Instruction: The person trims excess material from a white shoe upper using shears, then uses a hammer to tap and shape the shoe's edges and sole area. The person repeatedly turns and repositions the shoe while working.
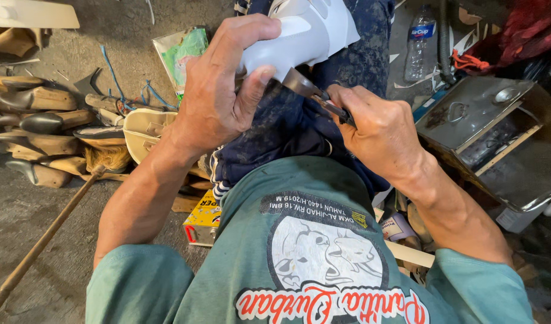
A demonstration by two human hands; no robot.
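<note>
white shoe [305, 36] in left hand [218, 90]

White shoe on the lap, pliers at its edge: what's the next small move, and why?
Probably a short pull with the pliers to draw the upper's edge over the bottom. The left hand grips the white shoe with its thumb pressed beside the tool's tip, and the right hand holds the handles closed, so the edge looks already gripped.
</note>
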